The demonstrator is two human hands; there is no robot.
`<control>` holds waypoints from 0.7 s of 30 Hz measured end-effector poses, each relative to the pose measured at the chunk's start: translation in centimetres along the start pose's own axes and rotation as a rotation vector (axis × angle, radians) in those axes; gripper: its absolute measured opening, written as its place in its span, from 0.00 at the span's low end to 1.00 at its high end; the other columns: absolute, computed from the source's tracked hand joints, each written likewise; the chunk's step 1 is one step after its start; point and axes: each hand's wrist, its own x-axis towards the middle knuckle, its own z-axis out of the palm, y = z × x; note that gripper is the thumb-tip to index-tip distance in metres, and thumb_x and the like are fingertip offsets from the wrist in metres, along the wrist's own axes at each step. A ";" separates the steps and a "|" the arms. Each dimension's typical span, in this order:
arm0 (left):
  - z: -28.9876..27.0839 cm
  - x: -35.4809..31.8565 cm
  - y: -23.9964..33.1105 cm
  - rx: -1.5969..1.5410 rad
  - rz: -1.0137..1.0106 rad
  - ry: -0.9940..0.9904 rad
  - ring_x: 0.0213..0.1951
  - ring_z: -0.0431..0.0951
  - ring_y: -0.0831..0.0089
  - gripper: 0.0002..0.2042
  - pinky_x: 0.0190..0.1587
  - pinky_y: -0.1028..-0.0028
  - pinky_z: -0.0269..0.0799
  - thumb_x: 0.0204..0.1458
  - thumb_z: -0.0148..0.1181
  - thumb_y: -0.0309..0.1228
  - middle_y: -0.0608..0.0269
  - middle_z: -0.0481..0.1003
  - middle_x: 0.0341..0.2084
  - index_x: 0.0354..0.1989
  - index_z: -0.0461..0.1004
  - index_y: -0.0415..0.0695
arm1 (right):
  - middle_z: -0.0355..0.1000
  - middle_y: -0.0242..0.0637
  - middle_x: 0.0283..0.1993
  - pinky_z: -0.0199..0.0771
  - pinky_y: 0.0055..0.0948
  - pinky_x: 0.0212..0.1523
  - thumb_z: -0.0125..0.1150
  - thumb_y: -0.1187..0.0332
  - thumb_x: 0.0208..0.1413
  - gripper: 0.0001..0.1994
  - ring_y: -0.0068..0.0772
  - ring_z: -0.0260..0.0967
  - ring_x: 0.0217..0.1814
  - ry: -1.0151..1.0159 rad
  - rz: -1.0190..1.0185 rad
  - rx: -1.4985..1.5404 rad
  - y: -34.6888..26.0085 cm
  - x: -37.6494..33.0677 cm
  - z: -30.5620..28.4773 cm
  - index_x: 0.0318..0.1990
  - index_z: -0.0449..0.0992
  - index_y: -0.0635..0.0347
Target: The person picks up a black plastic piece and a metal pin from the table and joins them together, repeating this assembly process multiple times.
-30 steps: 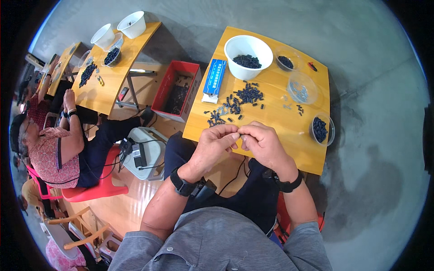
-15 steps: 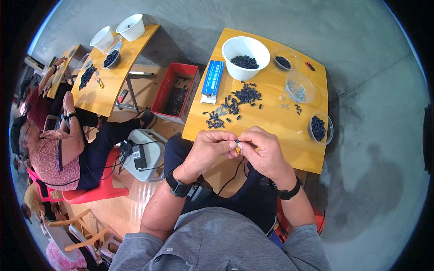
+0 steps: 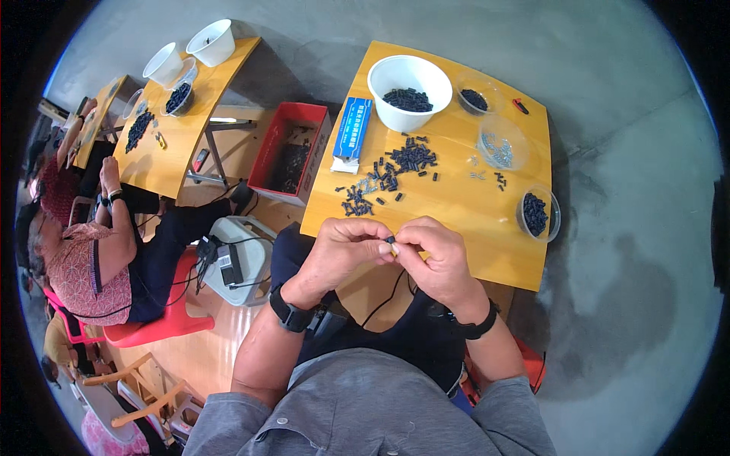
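1. Both hands have stayed together at the near edge of the wooden table (image 3: 487,228) since a second ago, shifting only slightly; the loose pile on the table looks unchanged.
2. Left hand (image 3: 346,247): fingers curled, thumb and fingertips pinched narrow on a small dark part (image 3: 390,241), black band on the wrist.
3. Right hand (image 3: 437,254): knuckles up, fingertips closed against the same part from the other side, black band on the wrist too. Hands touch at the fingertips.
4. That part sits between the two hands, just above the table's near edge; its shape is too small to tell.
5. Blue rectangular box (image 3: 353,129) with white print lies flat at the table's left edge, beside the white bowl (image 3: 409,80).
6. Red open bin (image 3: 290,152) stands on the floor left of the table.
7. Counts on this table: one white bowl with dark parts, three clear cups (image 3: 538,214), one scattered pile of dark parts (image 3: 388,176).
8. Second table (image 3: 171,137) at left: two white bowls, another person (image 3: 91,258) seated on a red chair.
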 end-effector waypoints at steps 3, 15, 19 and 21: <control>0.1 0.0 0.1 0.029 0.034 -0.006 0.30 0.76 0.80 0.03 0.36 0.81 0.73 0.50 0.59 0.20 0.63 0.77 0.26 0.32 0.76 0.34 | 0.70 0.40 0.29 0.70 0.28 0.27 0.61 0.83 0.45 0.06 0.34 0.70 0.28 -0.004 0.004 -0.002 -0.2 0.2 -0.2 0.30 0.72 0.65; 0.0 -0.3 0.1 -0.013 0.033 -0.003 0.28 0.76 0.80 0.03 0.34 0.81 0.73 0.49 0.61 0.21 0.64 0.77 0.25 0.32 0.77 0.34 | 0.71 0.43 0.30 0.71 0.31 0.30 0.58 0.82 0.48 0.07 0.40 0.70 0.30 -0.091 -0.046 -0.043 -0.5 0.2 -0.3 0.36 0.73 0.66; 0.1 -0.3 -0.4 -0.076 -0.006 -0.004 0.28 0.75 0.79 0.06 0.32 0.79 0.73 0.48 0.62 0.20 0.63 0.76 0.27 0.35 0.76 0.36 | 0.71 0.44 0.30 0.70 0.32 0.30 0.58 0.82 0.48 0.06 0.41 0.70 0.29 -0.078 -0.028 -0.067 -0.7 -0.1 -0.5 0.35 0.73 0.67; 0.4 -0.1 -1.0 -0.169 0.025 0.022 0.30 0.75 0.78 0.08 0.33 0.79 0.73 0.48 0.61 0.20 0.62 0.76 0.30 0.38 0.75 0.36 | 0.71 0.44 0.29 0.70 0.33 0.30 0.58 0.82 0.46 0.07 0.42 0.70 0.29 -0.059 -0.035 -0.083 -0.8 0.0 -0.5 0.34 0.73 0.67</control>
